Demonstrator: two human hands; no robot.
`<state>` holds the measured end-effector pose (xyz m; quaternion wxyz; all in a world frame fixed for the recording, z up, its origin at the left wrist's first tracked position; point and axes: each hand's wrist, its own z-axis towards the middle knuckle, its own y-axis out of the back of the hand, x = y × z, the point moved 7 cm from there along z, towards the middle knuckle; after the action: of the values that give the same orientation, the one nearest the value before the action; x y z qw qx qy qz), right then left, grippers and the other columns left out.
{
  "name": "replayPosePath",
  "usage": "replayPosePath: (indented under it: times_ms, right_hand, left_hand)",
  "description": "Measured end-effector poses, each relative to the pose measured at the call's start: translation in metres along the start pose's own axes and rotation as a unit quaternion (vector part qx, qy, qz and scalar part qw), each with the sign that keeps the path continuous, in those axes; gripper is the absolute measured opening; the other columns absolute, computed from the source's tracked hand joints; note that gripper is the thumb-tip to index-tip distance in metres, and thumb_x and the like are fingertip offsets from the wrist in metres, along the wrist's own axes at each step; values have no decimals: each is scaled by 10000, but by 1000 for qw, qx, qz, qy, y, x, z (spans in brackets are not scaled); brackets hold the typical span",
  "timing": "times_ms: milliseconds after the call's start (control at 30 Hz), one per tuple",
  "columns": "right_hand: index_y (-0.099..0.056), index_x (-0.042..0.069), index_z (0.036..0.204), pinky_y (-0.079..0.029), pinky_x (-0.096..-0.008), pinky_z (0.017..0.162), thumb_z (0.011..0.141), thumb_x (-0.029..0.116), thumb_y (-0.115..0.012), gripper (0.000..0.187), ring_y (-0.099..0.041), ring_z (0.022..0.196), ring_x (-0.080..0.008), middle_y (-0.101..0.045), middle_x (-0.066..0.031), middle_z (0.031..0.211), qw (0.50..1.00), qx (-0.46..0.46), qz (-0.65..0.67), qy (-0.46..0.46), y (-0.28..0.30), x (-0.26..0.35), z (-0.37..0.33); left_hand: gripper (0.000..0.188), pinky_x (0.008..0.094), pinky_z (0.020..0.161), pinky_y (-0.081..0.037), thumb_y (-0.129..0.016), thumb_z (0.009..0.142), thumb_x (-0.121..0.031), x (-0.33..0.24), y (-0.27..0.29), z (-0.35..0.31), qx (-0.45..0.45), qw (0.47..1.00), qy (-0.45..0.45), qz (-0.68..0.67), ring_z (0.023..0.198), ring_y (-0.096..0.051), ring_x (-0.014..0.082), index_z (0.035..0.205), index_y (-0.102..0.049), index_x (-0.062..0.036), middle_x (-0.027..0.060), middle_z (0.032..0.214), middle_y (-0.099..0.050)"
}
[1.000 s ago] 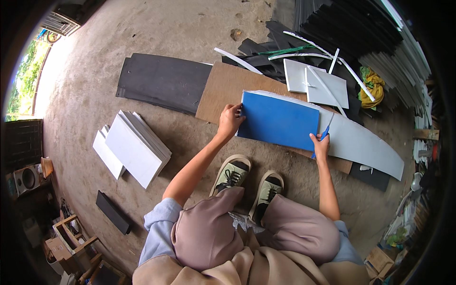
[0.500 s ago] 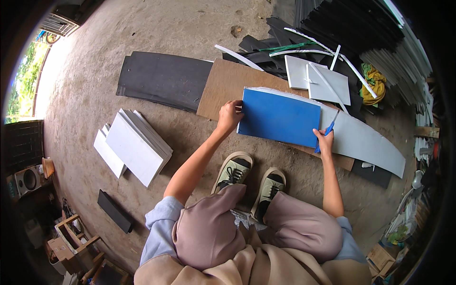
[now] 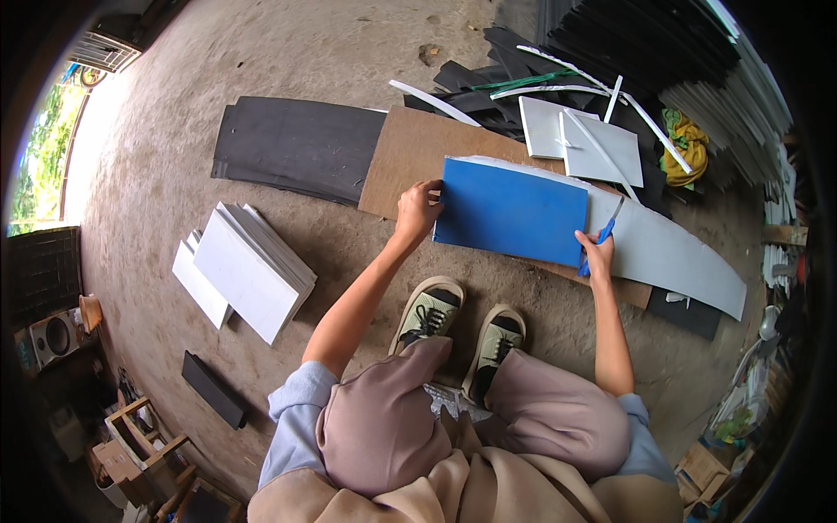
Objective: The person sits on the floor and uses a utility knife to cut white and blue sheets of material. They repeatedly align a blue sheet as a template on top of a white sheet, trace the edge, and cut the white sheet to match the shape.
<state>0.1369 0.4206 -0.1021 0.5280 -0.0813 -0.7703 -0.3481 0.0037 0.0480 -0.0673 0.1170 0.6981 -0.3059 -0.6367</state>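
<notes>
- The blue panel (image 3: 513,209) lies in front of the feet, between the two hands, on top of a long pale sheet (image 3: 676,244); a brown board (image 3: 414,157) shows from beneath them, low over the concrete floor (image 3: 349,235).
- The left hand (image 3: 419,209) is at the panel's left short edge, its fingers bent and touching that edge near the middle; whether they pinch it or merely press against it, I cannot tell.
- The right hand (image 3: 596,253) has its fingers closed around a blue-handled cutter (image 3: 606,232), with the thumb side at the panel's right short edge, toward the near corner.
- The panel's long axis runs from left to right across the person's front, slanting so that the right end sits a little nearer the body than the left; its blue face is turned up.
- The cutter's long axis runs away from the person, its slim blade pointing forward and slightly right, over the pale sheet just beside the panel.
- The pale sheet extends rightward past the panel, roughly along the same slant.
- Dark sheets (image 3: 296,144) lie to the left of the brown board.
</notes>
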Motion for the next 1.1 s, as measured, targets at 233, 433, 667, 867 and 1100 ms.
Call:
replayPosePath:
  times_ms: [233, 433, 667, 867, 1100]
  right_hand:
    - [-402, 6, 903, -427, -256, 637, 611, 117, -754, 471, -522, 653, -116, -546, -47, 709, 996, 32, 55, -55, -1, -5, 1]
    - [-385, 20, 908, -450, -247, 559, 639, 86, -730, 443, -558, 639, -120, -569, -63, 710, 997, 50, 52, -29, -1, -11, 7]
    - [-371, 48, 852, -456, -245, 505, 633, 65, -727, 419, -572, 605, -127, -565, -66, 682, 1000, 24, 14, -2, 0, -26, 15]
    - [-378, 41, 821, -452, -248, 492, 632, 63, -727, 397, -545, 559, -118, -546, -55, 648, 998, 20, -60, 22, -5, -12, 10]
    - [-357, 51, 783, -440, -239, 439, 657, 78, -713, 379, -509, 501, -99, -488, -30, 612, 995, 75, -24, -55, -6, -20, 20]
  left_hand:
    - [361, 319, 731, -488, -575, 642, 3, 5, -1, 1, -23, 1000, -18, 3, 832, -616, 227, 1000, -593, -34, 135, 954, -605]
    - [378, 300, 730, -494, -605, 642, 30, 7, -5, 3, 3, 1000, -2, 7, 848, -618, 205, 1017, -590, -20, 116, 960, -617]
    - [396, 296, 735, -490, -605, 647, 43, 0, -10, 4, 21, 1000, 14, 18, 838, -622, 201, 1036, -584, -26, 108, 956, -622]
    - [372, 283, 719, -488, -595, 665, 19, 10, -9, 5, 40, 998, 56, -1, 828, -621, 191, 1037, -575, 9, 128, 933, -627]
    - [300, 234, 649, -471, -622, 749, -149, 9, -14, 14, 63, 987, 99, -107, 734, -598, 134, 957, -578, 63, 99, 814, -625]
